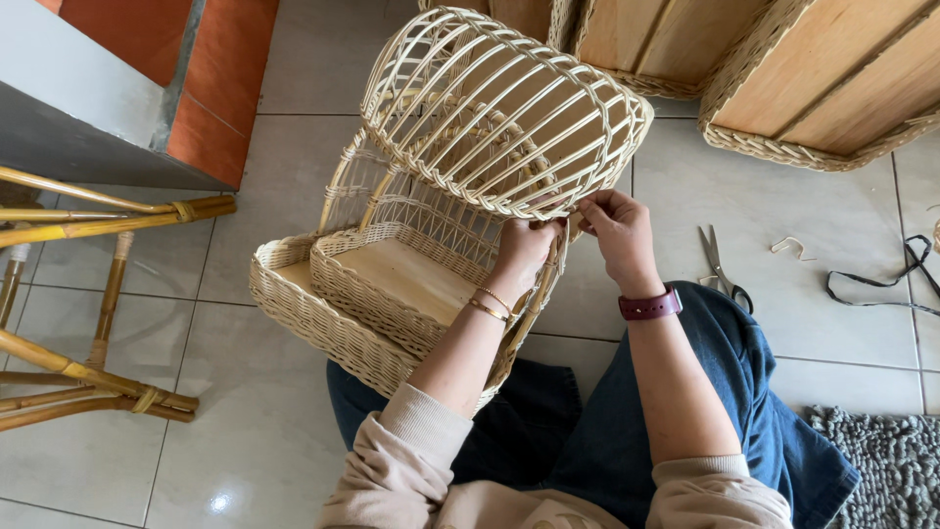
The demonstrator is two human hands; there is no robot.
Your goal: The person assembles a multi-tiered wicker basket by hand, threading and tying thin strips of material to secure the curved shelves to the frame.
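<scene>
a: looking down from the head camera, the person sits on the tiled floor [783,323] with a tall wicker piece in front of the knees, a domed wicker cage [504,108] tilted over a tiered wicker base [323,304].

b: and both hands are up at the dome's lower rim. the left hand [526,250] is curled closed around a strand at the edge, fingers pinched in tight; the right hand [617,230] is right beside it, fingertips nipped narrow on the same stretch of rim [548,208].

a: how far along does it look?

b: far, by my reading. the dome's ribs are all in place, the rim reads as a woven band most of the way round, and the two trays below have finished sides and wooden floors. what seems left is the small spot under the fingers; whether a loose end sits there, one cannot tell, the hands cover it.

a: around them?

b: scissors [723,269] lie on the tiles just right of the right wrist, a black strap [881,284] further out, a curl of cane offcut [788,245] between. more wooden-bottomed baskets [822,88] wait at the top, a rattan frame [78,304] stands to the left, and a grey mat [881,460] lies at the lower right.
</scene>
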